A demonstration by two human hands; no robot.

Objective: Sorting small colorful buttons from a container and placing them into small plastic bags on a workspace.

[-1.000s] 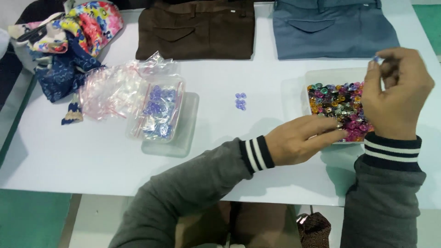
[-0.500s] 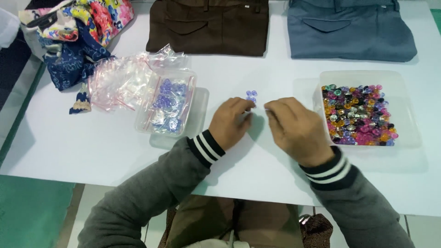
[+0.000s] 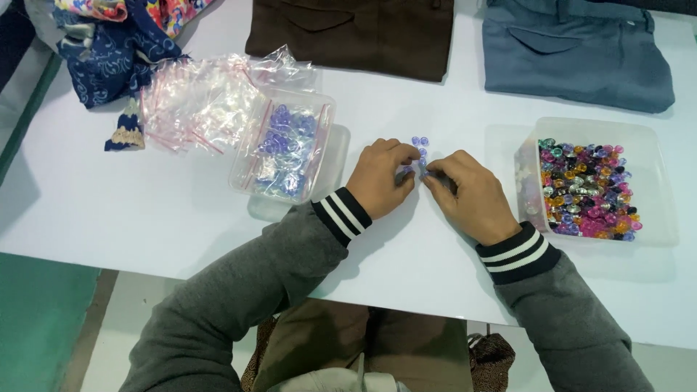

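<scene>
My left hand (image 3: 382, 177) and my right hand (image 3: 468, 194) rest close together on the white table (image 3: 109, 210), fingertips meeting at a small cluster of pale purple buttons (image 3: 420, 147). Both hands pinch at the buttons between thumb and fingers; what each one grips is partly hidden by the fingers. To the right stands a clear tray (image 3: 653, 181) filled with several mixed coloured buttons (image 3: 587, 190). Left of my hands a clear box (image 3: 250, 156) holds purple buttons (image 3: 285, 149).
A heap of small clear zip bags (image 3: 196, 101) lies beside the box. Folded brown trousers (image 3: 356, 33) and grey-blue trousers (image 3: 577, 51) lie at the far edge. Patterned cloth (image 3: 116, 36) is bunched at the far left. The table's near edge runs under my forearms.
My right hand left the coloured-button tray and came to the purple buttons at the table's middle. My left hand moved there too. The camera view has drawn closer.
</scene>
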